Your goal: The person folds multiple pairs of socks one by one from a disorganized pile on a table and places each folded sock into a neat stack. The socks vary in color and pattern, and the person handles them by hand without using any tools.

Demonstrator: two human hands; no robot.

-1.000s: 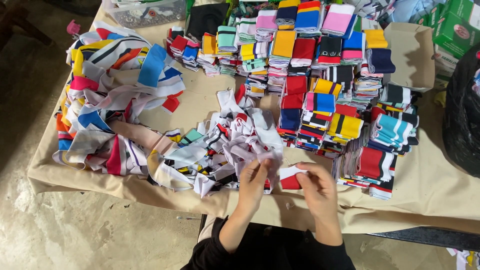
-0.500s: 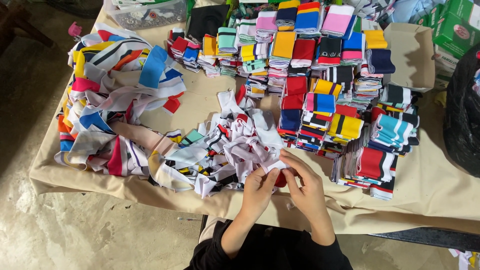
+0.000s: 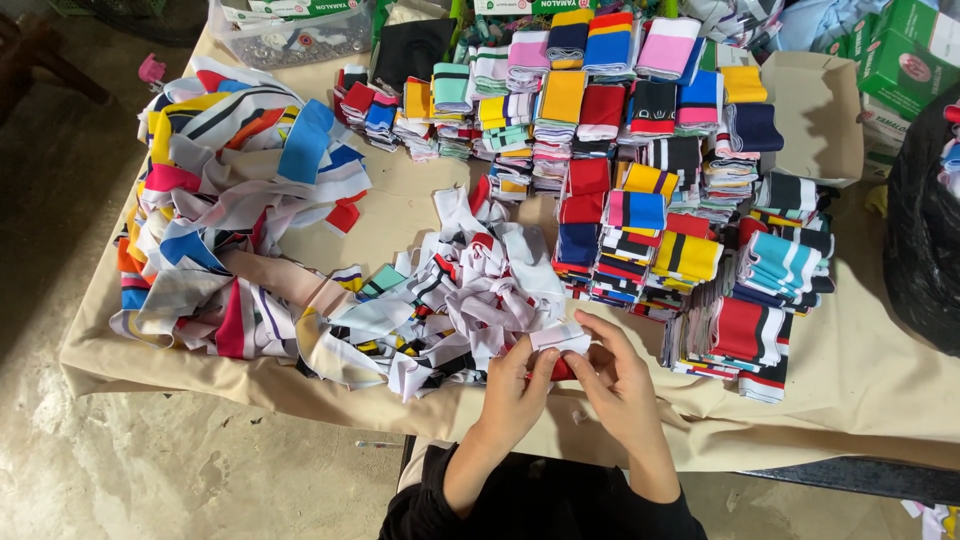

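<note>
Cloth-covered beige worktop (image 3: 860,380) bearing stacks of folded multicoloured knit bands (image 3: 640,180) at right and a loose heap of tangled striped fabric strips (image 3: 240,230) at left. Left hand (image 3: 515,385) and right hand (image 3: 625,385), brought together since a second ago, pinch a small folded white-and-red knit band (image 3: 560,338) at the near edge, beside the loose white strips (image 3: 480,290).

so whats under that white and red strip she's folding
The white and red strip sits between the left hand and right hand, over the tan tablecloth; the fingers hide what lies directly beneath.
</note>
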